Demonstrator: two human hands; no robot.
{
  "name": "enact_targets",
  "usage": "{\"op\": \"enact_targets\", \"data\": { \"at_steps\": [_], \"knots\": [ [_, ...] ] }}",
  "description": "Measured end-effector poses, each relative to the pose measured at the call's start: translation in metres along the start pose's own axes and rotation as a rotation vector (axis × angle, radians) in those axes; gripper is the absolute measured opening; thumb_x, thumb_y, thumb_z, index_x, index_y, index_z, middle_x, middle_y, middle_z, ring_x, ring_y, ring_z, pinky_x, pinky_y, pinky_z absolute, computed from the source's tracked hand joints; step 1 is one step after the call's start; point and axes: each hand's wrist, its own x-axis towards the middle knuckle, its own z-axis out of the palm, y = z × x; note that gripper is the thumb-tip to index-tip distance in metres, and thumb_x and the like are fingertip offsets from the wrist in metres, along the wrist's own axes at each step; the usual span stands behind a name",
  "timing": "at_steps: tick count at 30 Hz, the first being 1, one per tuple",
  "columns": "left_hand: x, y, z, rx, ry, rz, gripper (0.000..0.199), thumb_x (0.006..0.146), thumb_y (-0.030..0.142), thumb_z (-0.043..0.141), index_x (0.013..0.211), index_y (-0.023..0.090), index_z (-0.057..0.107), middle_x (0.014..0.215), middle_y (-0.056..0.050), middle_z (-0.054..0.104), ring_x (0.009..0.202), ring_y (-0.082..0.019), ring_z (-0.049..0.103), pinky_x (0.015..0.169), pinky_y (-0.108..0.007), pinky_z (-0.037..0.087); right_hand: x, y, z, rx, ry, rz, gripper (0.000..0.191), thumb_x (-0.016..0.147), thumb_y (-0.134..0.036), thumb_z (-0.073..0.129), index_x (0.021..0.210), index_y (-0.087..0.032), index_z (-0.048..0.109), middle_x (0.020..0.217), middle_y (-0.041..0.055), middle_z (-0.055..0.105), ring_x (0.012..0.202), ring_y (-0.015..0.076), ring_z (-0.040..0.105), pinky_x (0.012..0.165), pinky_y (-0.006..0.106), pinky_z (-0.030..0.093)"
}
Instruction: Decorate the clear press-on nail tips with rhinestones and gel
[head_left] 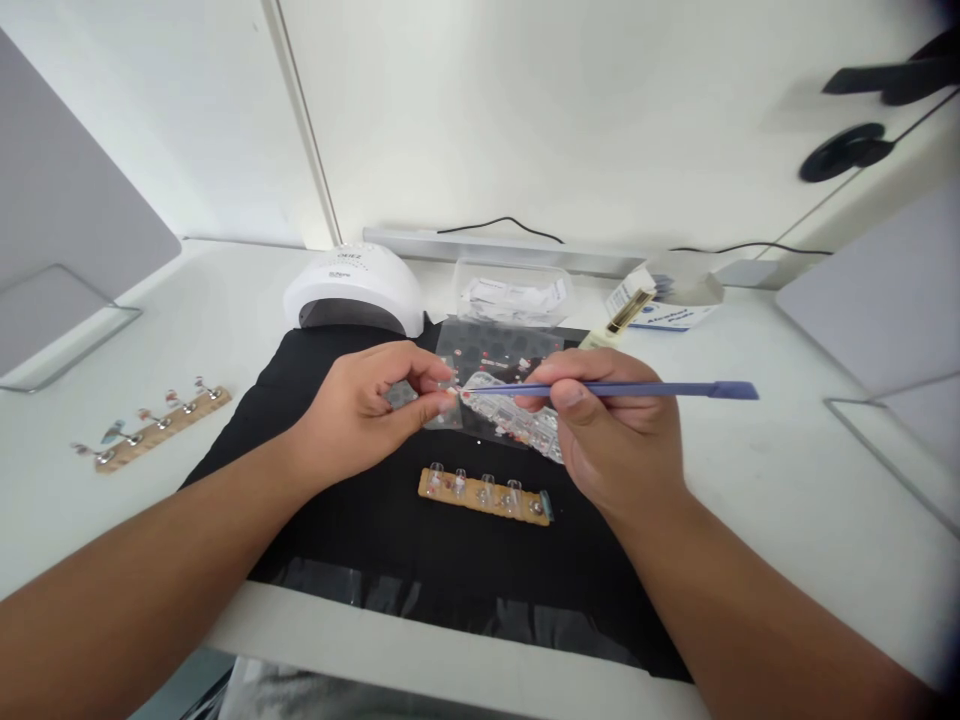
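Observation:
My right hand (pixel 626 440) is closed around a pair of blue tweezers (pixel 667 389), which lie almost level and point left. Their thin tips reach the fingertips of my left hand (pixel 360 405). Thumb and forefinger of that hand are pinched on something small with red and white on it, too small to name. Beneath the hands lie a clear compartment case (pixel 525 425) of tiny decorations and a clear printed packet (pixel 499 345). Closer to me, a wooden strip (pixel 484 497) carries several clear nail tips on metal stands.
A black mat (pixel 360 530) covers the middle of the white table. Behind it stand a white nail lamp (pixel 356 285), a clear tray (pixel 517 295) with packets, and an alcohol pad box (pixel 679 305). Another wooden strip (pixel 165 428) with decorated nail tips lies left.

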Motion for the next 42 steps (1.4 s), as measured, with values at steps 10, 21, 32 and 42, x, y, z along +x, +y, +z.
{"op": "enact_targets", "data": {
  "at_steps": [10, 21, 32, 42],
  "knots": [
    [0.023, -0.037, -0.011, -0.056, -0.140, -0.482, 0.028, 0.079, 0.039, 0.065, 0.095, 0.020, 0.052, 0.070, 0.004, 0.059, 0.060, -0.014, 0.060, 0.060, -0.027, 0.049, 0.015, 0.007, -0.011, 0.115, 0.172, 0.265, 0.017, 0.071, -0.034, 0.081, 0.074, -0.021, 0.071, 0.057, -0.0034, 0.065, 0.051, 0.0088, 0.059, 0.049, 0.022, 0.046],
    [0.014, -0.009, -0.015, 0.294, -0.165, -0.071, 0.024, 0.085, 0.028, 0.060, 0.107, 0.018, 0.057, 0.098, -0.003, 0.055, 0.077, -0.014, 0.052, 0.073, -0.030, 0.046, 0.016, 0.001, -0.014, 0.172, 0.041, 0.425, 0.004, 0.069, -0.018, 0.068, 0.073, -0.019, 0.069, 0.048, -0.0050, 0.058, 0.042, 0.0067, 0.051, 0.043, 0.018, 0.038],
    [0.001, 0.016, -0.001, -0.010, -0.722, 0.017, 0.035, 0.076, 0.026, 0.072, 0.107, 0.018, 0.058, 0.105, -0.004, 0.058, 0.098, -0.020, 0.054, 0.090, -0.036, 0.044, 0.010, 0.000, -0.010, 0.171, -0.120, 0.536, 0.003, 0.071, -0.018, 0.070, 0.073, -0.018, 0.071, 0.050, -0.0047, 0.058, 0.041, 0.0057, 0.051, 0.040, 0.016, 0.039],
    [0.002, 0.016, 0.009, 0.085, -0.725, 0.087, 0.032, 0.076, 0.028, 0.074, 0.101, 0.013, 0.062, 0.097, -0.006, 0.062, 0.089, -0.020, 0.056, 0.079, -0.034, 0.044, 0.007, -0.001, -0.008, 0.152, -0.148, 0.544, 0.004, 0.071, -0.018, 0.069, 0.073, -0.018, 0.071, 0.052, -0.0049, 0.058, 0.041, 0.0053, 0.051, 0.040, 0.016, 0.037]
  ]
}}
